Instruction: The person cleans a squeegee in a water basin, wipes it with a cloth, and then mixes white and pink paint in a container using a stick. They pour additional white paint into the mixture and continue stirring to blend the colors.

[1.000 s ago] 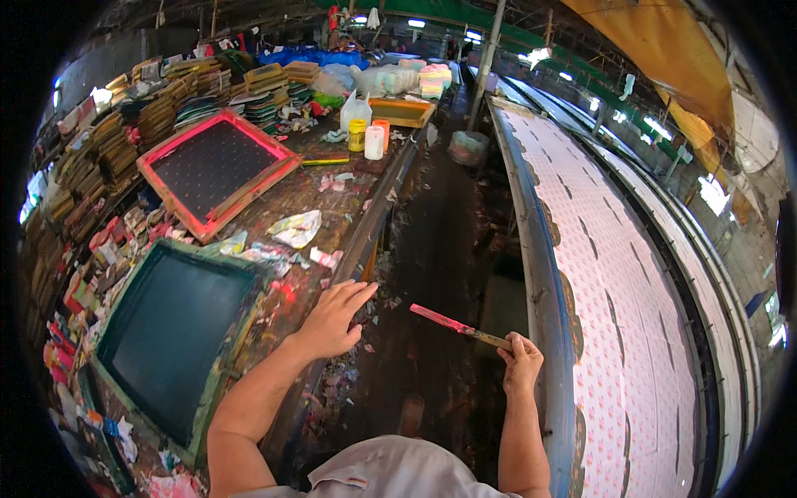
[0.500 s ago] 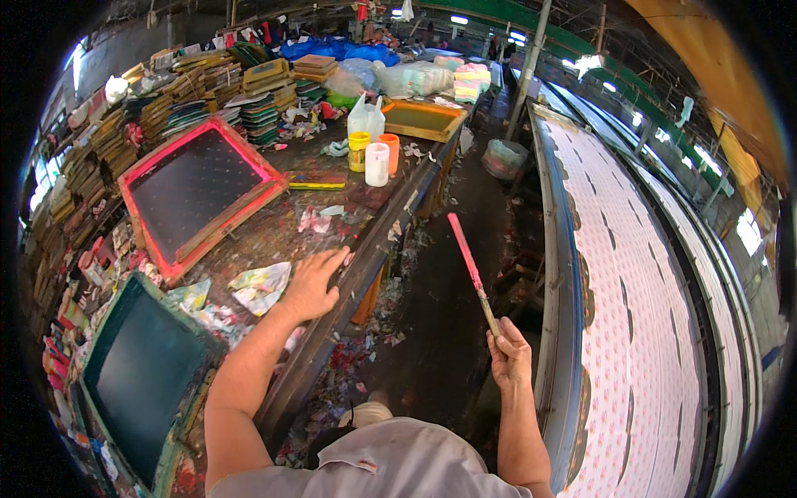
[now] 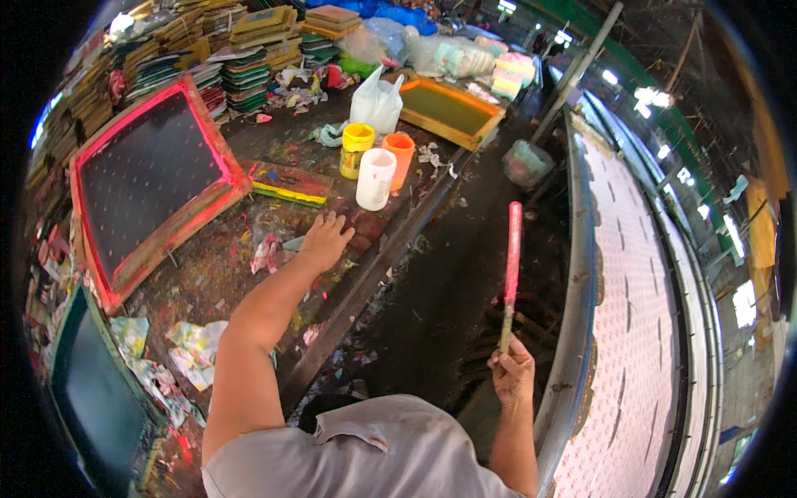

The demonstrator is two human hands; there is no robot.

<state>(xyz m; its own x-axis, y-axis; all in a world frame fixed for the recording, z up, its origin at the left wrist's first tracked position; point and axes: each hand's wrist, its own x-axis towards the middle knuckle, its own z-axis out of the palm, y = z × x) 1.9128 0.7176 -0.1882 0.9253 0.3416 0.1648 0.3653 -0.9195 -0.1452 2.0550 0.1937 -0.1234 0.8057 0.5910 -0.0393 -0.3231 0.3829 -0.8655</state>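
My right hand (image 3: 514, 370) is closed around the bare lower end of a stick (image 3: 513, 257), whose long upper part is coated in pink paint. The stick points up, over the dark aisle floor. My left hand (image 3: 326, 241) reaches over the stained table (image 3: 217, 286), fingers apart and holding nothing; whether it touches the surface I cannot tell. Beyond it stand a white tub (image 3: 376, 179), an orange tub (image 3: 399, 159) and a yellow tub (image 3: 355, 151). A squeegee-like bar (image 3: 289, 184) with a yellow edge lies left of the tubs.
A pink-edged printing screen (image 3: 224, 170) and a green-framed one (image 3: 62, 365) lie at the left. A yellow-framed screen (image 3: 490, 137) and a white plastic bag (image 3: 376, 104) are farther back. To the right runs a long printing table (image 3: 618, 332) with pink-patterned sheets. Stacked frames (image 3: 243, 79) fill the back left.
My left hand has moved forward along the table, toward the tubs. The stick has swung from leaning left to nearly upright. The whole view has shifted and tilted.
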